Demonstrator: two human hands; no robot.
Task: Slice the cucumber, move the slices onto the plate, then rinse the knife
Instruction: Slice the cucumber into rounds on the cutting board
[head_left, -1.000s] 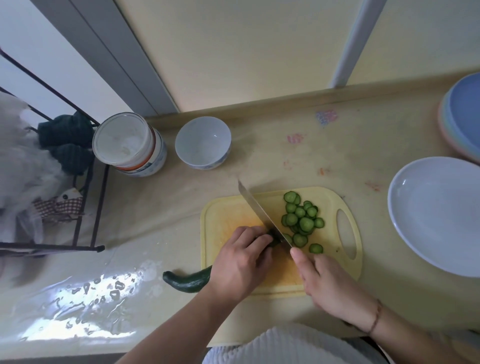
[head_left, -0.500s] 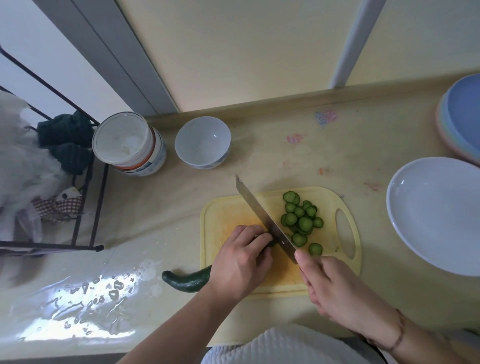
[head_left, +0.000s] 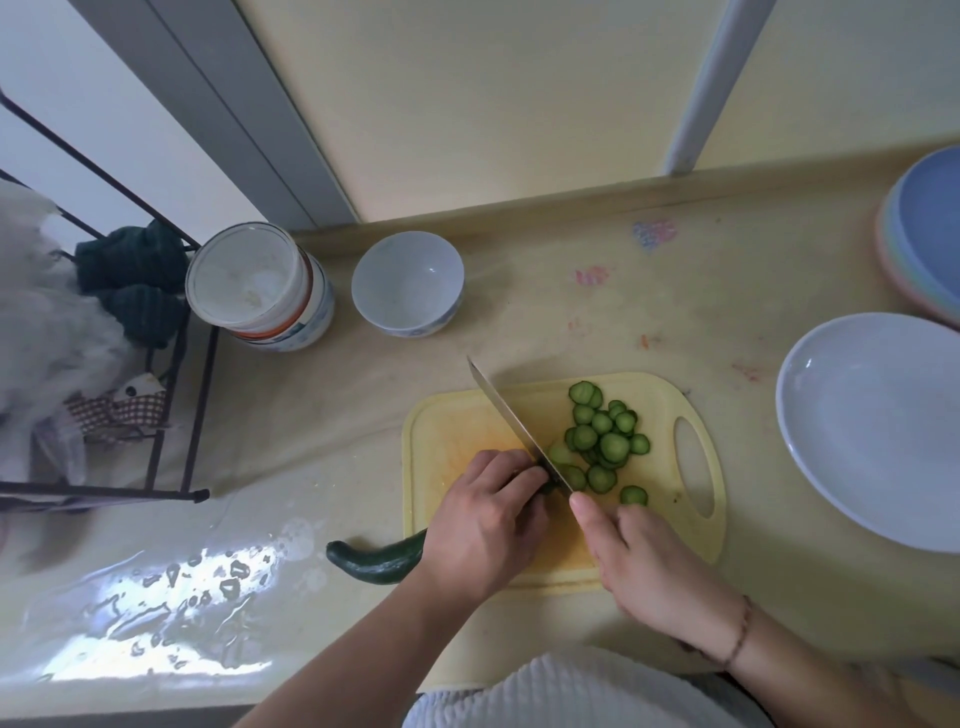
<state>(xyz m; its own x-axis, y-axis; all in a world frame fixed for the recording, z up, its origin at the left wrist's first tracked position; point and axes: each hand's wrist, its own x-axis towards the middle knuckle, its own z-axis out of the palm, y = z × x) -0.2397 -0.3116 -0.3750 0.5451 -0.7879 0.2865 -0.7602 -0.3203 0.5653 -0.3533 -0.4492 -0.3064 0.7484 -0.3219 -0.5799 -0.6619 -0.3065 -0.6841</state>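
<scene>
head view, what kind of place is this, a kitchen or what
Most likely a home kitchen counter: a yellow cutting board with cucumber slices, a white bowl and a pale plate on the worktop.

No text or label can be read anywhere.

One cucumber (head_left: 382, 560), one knife (head_left: 519, 426) and roughly fifteen slices (head_left: 605, 441) are lying on or at the board (head_left: 447, 431). Right of the board one plate (head_left: 883, 431) is sitting; behind it one bowl (head_left: 408, 283) is standing.
</scene>
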